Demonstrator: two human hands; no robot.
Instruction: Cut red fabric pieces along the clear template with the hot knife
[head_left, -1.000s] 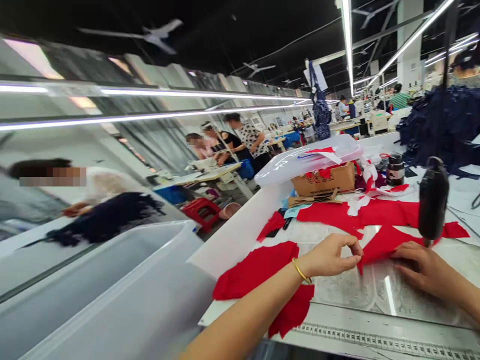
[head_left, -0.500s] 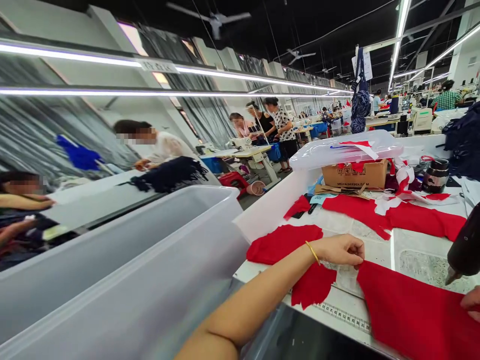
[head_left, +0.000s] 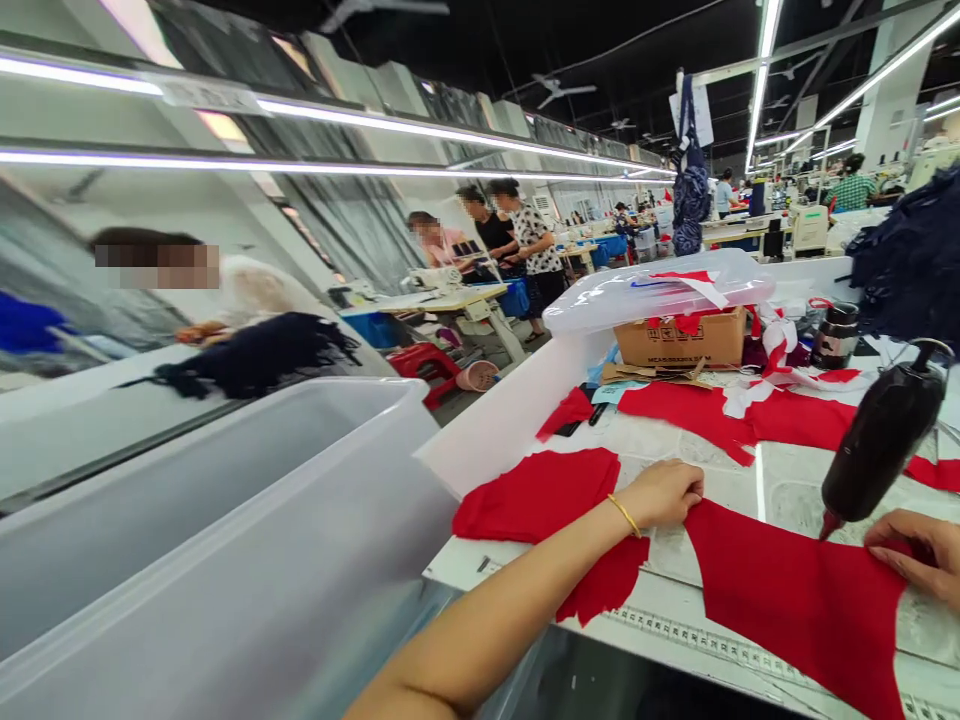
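A red fabric piece (head_left: 795, 590) is stretched over the front edge of the white table (head_left: 675, 620), above a printed ruler strip. My left hand (head_left: 671, 492), with a gold bangle at the wrist, pinches its upper left corner. At the far right my right hand (head_left: 919, 552) pinches the upper right corner between thumb and fingers. A black handheld device (head_left: 881, 445) hangs just above the fabric's top edge, its tip close to the cloth. Left of my left hand lie a folded red piece (head_left: 536, 495) and a smaller red piece (head_left: 607, 580), partly under my forearm.
Behind are more red pieces (head_left: 682, 415), a cardboard box (head_left: 679, 340) under a clear plastic lid (head_left: 660, 290), and a black jar (head_left: 835, 335). A large translucent bin (head_left: 225, 530) stands at the left. Dark fabric (head_left: 911, 255) is heaped at the right. Several people work beyond.
The view has turned rightward. My right hand has come further into view, holding the fabric's right corner. More of the black device and the fabric now shows.
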